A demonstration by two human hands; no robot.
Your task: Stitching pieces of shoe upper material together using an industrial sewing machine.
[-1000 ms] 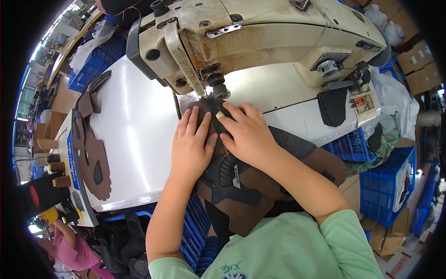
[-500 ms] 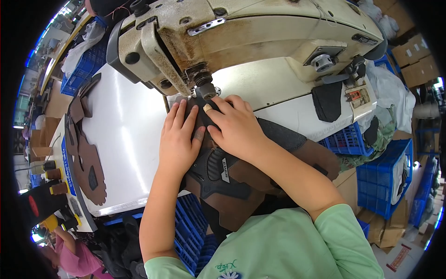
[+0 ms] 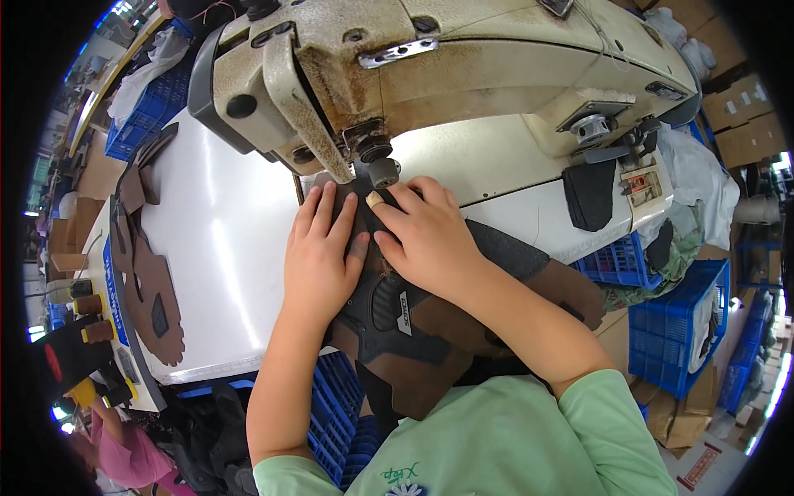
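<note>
Under the head of a beige sewing machine (image 3: 471, 91) lies a brown and black shoe upper (image 3: 413, 364), with a ribbed black panel and a small pale label. My left hand (image 3: 321, 260) rests flat on its left part, fingers stretched toward the needle area. On the other side my right hand (image 3: 430, 240) presses on the upper, fingers spread and slightly bent, close to the round grey roller foot (image 3: 382, 171). One of its fingers wears a tan finger cover (image 3: 375, 199). The stitching point itself is largely hidden by the machine head. The upper's lower part hangs over the table edge toward my lap.
More brown upper pieces (image 3: 153, 306) lie along the left of the white table (image 3: 211, 256). A black fabric piece (image 3: 589, 197) sits at right. Blue crates (image 3: 674, 318) stand beside and below the table. Thread spools (image 3: 98, 331) and another person in pink (image 3: 128, 450) are at left.
The whole view has shifted slightly, so the machine appears a little lower and farther right. Both hands stay on the shoe upper beside the roller foot, in nearly the same pose.
</note>
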